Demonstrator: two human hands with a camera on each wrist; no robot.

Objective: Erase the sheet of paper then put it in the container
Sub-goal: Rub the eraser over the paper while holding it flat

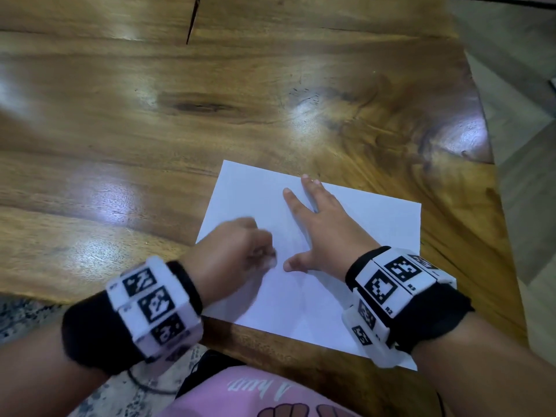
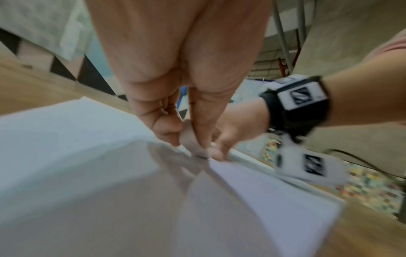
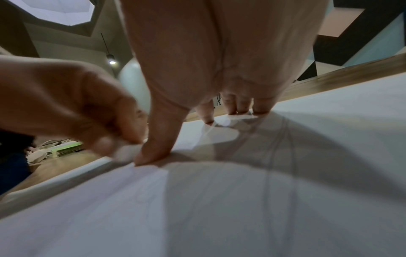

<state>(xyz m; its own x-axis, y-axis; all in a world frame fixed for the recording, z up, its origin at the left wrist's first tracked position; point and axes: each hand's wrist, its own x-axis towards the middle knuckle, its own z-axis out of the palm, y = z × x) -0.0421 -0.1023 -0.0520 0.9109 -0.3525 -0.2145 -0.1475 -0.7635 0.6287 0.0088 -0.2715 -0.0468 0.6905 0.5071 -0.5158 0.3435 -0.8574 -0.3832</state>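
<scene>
A white sheet of paper (image 1: 355,233) lies flat on the wooden table (image 1: 180,130), near its front right corner. My left hand (image 1: 240,251) is curled and blurred over the sheet's left part, pinching a small pale eraser (image 2: 193,144) whose tip touches the paper (image 2: 87,156). My right hand (image 1: 319,230) lies flat with its fingers spread, pressing the sheet down; its thumb (image 3: 158,142) rests next to the eraser (image 3: 126,151). Faint lines show on the paper (image 3: 263,191) in the right wrist view. No container shows in any view.
The table's right edge (image 1: 493,182) runs close to the sheet, with tiled floor (image 1: 523,206) beyond it. A pink garment (image 1: 255,392) and a black cable (image 1: 144,383) lie at the bottom of the head view. Green-edged items (image 3: 66,147) sit further left on the table.
</scene>
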